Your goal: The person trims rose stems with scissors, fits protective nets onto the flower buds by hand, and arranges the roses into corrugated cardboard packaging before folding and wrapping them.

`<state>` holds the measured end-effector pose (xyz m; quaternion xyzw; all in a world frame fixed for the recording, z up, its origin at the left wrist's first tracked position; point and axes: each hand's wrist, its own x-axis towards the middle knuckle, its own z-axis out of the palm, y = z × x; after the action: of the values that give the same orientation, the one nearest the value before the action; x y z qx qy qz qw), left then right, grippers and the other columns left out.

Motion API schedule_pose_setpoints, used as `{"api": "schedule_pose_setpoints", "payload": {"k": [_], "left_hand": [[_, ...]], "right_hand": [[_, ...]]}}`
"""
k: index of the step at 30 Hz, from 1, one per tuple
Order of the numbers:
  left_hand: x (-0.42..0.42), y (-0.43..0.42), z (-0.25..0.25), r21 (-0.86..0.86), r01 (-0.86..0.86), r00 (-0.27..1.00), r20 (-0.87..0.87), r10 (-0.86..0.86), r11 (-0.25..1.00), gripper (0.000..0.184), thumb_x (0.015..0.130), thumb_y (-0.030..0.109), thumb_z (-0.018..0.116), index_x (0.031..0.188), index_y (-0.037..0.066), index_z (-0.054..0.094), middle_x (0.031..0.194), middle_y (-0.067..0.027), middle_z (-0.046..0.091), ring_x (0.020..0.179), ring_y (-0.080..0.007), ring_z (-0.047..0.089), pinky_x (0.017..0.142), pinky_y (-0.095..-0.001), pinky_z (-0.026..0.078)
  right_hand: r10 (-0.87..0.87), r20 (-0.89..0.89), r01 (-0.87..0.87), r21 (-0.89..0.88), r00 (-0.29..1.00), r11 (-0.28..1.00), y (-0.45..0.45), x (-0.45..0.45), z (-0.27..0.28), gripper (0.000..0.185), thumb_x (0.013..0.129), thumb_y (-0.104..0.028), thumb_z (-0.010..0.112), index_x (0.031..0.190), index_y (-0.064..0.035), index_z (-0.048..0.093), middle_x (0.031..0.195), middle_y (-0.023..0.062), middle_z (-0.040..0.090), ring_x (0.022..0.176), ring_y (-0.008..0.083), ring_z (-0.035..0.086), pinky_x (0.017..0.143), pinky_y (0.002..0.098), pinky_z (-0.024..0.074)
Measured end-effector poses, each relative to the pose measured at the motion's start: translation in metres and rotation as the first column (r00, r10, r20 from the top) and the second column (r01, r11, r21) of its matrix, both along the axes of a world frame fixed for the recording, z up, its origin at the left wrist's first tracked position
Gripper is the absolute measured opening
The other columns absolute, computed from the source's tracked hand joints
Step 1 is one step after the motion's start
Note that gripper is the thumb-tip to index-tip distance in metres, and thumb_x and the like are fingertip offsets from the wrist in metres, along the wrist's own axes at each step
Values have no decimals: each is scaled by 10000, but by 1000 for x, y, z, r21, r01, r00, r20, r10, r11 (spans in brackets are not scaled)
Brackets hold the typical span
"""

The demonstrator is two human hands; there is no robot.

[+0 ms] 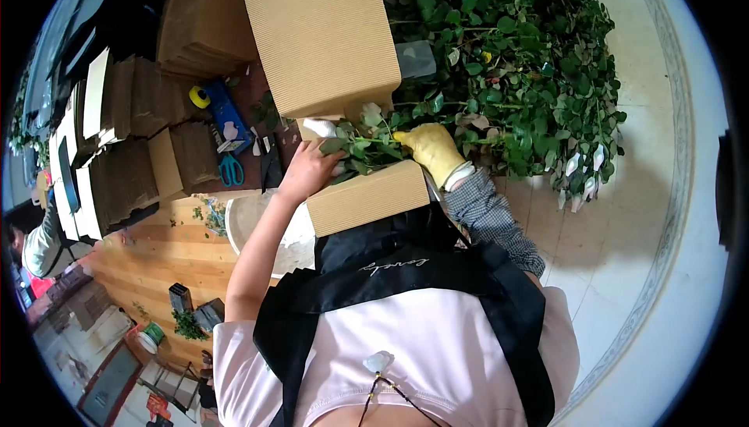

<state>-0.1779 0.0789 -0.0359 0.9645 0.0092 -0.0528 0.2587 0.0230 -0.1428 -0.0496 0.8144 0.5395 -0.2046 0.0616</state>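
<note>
Between two flaps of corrugated cardboard point(320, 33) lies a bunch of leafy stems point(367, 146) with a white bloom point(320, 127) at its left end. My bare left hand point(310, 168) rests at the left end of the bunch, its fingers curled over the leaves and blooms. On the right, my right hand point(431, 151) wears a yellow glove and is closed around the stems. The nearer cardboard flap point(370, 198) stands in front of my black apron point(374, 259). Leaves cover part of my left fingertips.
A large pile of leafy stems point(515, 76) lies at the right, with pale blooms point(585, 173) at its edge. Stacked cardboard point(125, 170) fills the left. Blue scissors point(230, 170) and a yellow tape measure point(200, 97) lie nearby. Another person's sleeve point(39, 248) shows far left.
</note>
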Motion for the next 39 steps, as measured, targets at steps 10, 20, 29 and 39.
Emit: {"api": "schedule_pose_setpoints", "payload": {"k": [10, 20, 29, 39], "left_hand": [[12, 9, -16, -68, -125, 989, 71, 129, 990, 624, 689, 97, 775, 1263, 40, 536, 1223, -165, 544, 1116, -398, 519, 973, -454, 439], [3, -1, -23, -116, -262, 957, 95, 274, 958, 636, 684, 78, 796, 1279, 6, 584, 1127, -159, 548, 1020, -362, 526, 916, -427, 465], [6, -2, -19, -70, -264, 955, 122, 271, 962, 622, 689, 130, 814, 1258, 3, 595, 1087, -149, 549, 977, -346, 535, 866, -419, 476], [2, -2, -23, -92, -295, 947, 103, 303, 951, 636, 680, 167, 823, 1256, 23, 596, 1103, -133, 560, 1023, -341, 518, 911, -423, 463]], "right_hand": [[-381, -887, 666, -121, 261, 737, -32, 23, -37, 376, 981, -197, 615, 1347, -122, 577, 1307, 111, 618, 1194, 228, 574, 985, 354, 460], [-221, -412, 450, 625, 884, 637, 8, 97, 84, 422, 921, -66, 625, 1330, -148, 558, 1169, 90, 671, 1079, 247, 643, 931, 372, 527], [-334, 382, 288, 175, 861, 942, 64, 163, 34, 250, 858, -157, 610, 1098, -138, 678, 1020, 49, 697, 1034, 243, 638, 1026, 400, 410], [-767, 166, 426, 750, 620, 507, -31, 241, 111, 346, 833, -167, 716, 1170, -100, 680, 1018, 174, 700, 892, 334, 670, 872, 415, 528]]}}
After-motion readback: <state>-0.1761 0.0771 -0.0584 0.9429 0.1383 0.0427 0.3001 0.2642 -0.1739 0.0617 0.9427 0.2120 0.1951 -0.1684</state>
